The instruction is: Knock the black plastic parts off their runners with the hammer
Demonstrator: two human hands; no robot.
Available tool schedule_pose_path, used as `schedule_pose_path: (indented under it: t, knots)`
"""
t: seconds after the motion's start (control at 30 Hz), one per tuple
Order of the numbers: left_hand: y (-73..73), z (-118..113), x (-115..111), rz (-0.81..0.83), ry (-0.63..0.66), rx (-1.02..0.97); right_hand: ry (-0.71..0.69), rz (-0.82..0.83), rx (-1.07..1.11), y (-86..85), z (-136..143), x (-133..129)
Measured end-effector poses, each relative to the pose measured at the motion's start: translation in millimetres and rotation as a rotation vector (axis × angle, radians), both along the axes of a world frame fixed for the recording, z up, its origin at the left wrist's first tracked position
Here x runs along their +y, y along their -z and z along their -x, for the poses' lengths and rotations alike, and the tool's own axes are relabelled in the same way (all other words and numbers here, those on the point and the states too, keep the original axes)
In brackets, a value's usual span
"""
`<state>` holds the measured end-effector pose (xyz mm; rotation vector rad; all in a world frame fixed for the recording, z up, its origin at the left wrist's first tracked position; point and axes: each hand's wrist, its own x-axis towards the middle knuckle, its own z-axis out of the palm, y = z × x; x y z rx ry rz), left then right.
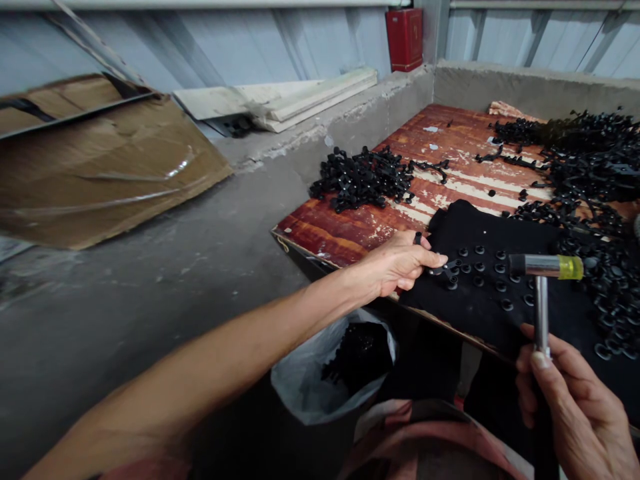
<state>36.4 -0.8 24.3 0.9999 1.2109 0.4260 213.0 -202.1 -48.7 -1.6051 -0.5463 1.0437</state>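
Observation:
My right hand (575, 393) is wrapped round the dark handle of a small mallet (541, 307). Its metal head has one black face and one yellow face, and it is raised above a black cloth (480, 227). Over that cloth, my left hand (397, 263) pinches a small branching black plastic piece (450, 267) between thumb and fingers. Several small round black parts (479, 267) stand in loose rows on the cloth beside the piece. The mallet head overlaps some of them from this angle.
Black plastic pieces are heaped on the worn red-brown board (330, 230), in a left pile (360, 177) and a right pile (590, 160). Loose black rings (613, 300) lie at the right. Below the board edge sits a white plastic bag (300, 387) holding black pieces. Cardboard (110, 167) leans left.

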Motion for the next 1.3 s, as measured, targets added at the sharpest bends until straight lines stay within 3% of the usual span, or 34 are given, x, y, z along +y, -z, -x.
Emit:
schedule_pose_path:
  t: [1.3]
  knots:
    - [1.0, 1.4, -0.9, -0.016, 0.016, -0.017, -0.011, 0.003, -0.037, -2.8, 0.7, -0.3]
